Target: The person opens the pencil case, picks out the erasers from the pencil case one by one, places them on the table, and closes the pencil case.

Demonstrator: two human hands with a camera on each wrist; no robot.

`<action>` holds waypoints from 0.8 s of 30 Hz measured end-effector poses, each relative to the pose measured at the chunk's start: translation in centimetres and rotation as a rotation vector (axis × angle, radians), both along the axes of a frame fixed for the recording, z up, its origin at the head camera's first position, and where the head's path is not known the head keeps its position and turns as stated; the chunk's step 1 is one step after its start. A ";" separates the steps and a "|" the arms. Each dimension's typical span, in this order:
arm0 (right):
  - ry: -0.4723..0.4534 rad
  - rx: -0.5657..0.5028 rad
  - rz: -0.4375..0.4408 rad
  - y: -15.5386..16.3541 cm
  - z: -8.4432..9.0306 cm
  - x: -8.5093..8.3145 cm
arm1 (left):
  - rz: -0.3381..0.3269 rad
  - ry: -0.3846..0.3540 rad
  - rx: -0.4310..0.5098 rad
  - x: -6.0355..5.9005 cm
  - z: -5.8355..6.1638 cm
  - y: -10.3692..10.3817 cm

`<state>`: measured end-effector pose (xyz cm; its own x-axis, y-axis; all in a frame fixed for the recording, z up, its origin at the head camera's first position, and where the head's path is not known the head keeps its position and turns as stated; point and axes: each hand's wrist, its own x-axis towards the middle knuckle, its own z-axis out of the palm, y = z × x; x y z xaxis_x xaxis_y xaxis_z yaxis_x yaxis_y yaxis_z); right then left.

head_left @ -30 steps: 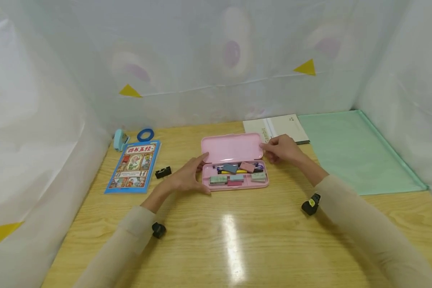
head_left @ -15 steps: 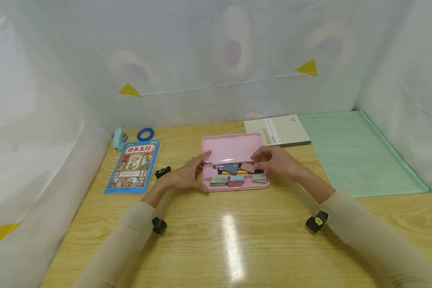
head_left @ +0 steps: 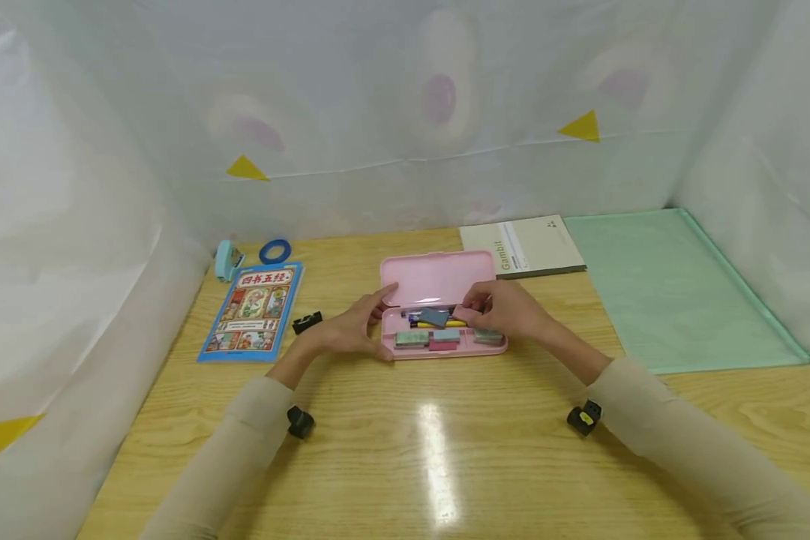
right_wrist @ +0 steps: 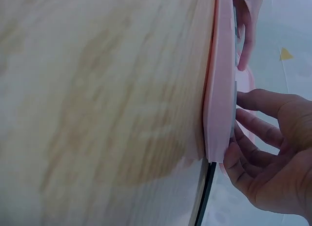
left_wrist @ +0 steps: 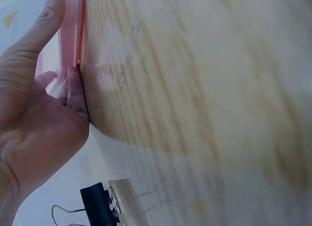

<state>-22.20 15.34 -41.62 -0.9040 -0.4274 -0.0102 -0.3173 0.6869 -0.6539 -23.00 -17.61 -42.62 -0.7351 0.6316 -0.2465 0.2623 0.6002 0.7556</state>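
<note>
The pink case (head_left: 443, 311) lies open mid-table. The left hand (head_left: 351, 328) steadies its left end, fingers spread along the wall. The right hand (head_left: 506, 309) pinches a pink eraser (head_left: 466, 310) inside, so picking out appears underway; lifting it clear needs a firm pinch.

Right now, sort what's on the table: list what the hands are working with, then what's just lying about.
In hand:
pink pencil case, open
left hand, steadying its left end
right hand, reaching into the tray
erasers and pens inside

Lying about:
picture book
blue tape roll
stapler
binder clip
notebook
green mat
</note>
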 end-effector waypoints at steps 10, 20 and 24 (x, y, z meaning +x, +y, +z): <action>0.002 -0.066 -0.012 0.8 0.0 0.2 | 0.000 -0.012 0.013 -0.1 -0.2 0.0; -0.069 -0.173 -0.033 3.9 1.3 -0.3 | 0.007 -0.020 0.017 -0.1 -0.1 0.0; -0.070 -0.183 -0.056 5.5 1.7 -0.8 | 0.010 -0.021 0.017 -0.2 -0.2 0.0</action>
<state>-22.96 20.81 -39.93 -0.9263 -0.3768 -0.0003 -0.2314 0.5696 -0.7887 -23.17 -17.64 -42.79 -0.7359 0.6287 -0.2514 0.2406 0.5897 0.7709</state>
